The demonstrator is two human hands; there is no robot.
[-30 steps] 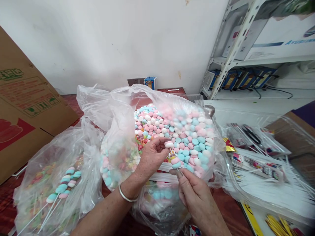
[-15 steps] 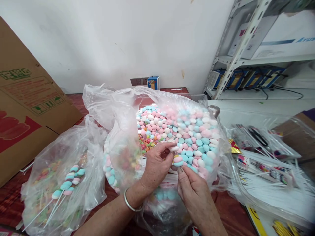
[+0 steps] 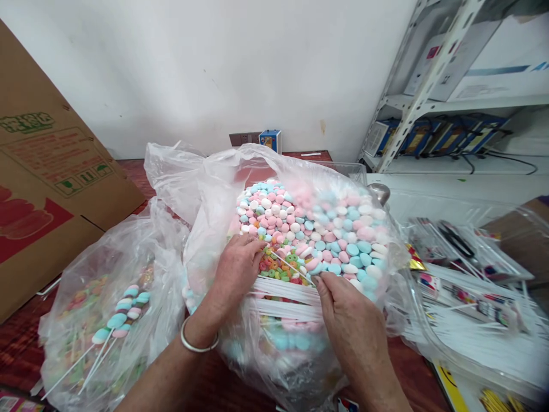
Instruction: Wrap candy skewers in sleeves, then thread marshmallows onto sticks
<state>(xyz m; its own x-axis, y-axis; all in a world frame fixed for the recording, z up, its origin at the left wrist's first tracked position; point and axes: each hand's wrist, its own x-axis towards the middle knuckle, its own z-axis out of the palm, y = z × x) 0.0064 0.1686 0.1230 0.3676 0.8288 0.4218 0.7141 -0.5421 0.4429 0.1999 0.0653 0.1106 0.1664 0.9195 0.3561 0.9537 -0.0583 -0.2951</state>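
Pastel marshmallow skewer on thin white stick (image 3: pixel 295 268): light, soft, bendy; right hand (image 3: pixel 349 320) pinches stick's 5 o'clock end; left hand (image 3: pixel 237 269) half-curled, rummaging sweets, grip unclear.

Big open bag (image 3: pixel 214 189): centre of the table (image 3: pixel 128 171), loose candies (image 3: pixel 338 229) heaped inside it.
Ring candies (image 3: pixel 278 269): in the same bag, at the near edge of the heap.
Bundle of sticks (image 3: pixel 283 292): across the near side of the bag's mouth, before the candies.
Left hand (image 3: pixel 238 269): in the bag, on the ring candies, left of the right hand (image 3: pixel 347 320).
Thin stick (image 3: pixel 289 266): slants from the right hand's fingertips up-left over the ring candies.
Second bag (image 3: pixel 107 320): left of the big one, finished skewers (image 3: pixel 115 326) lying inside.
Cardboard box (image 3: pixel 47 189): far left, behind the second bag.
Clear tray (image 3: pixel 467 320): right of the big bag, sticks lying in it.
Shelf rack (image 3: pixel 429 74): right rear, against the wall.
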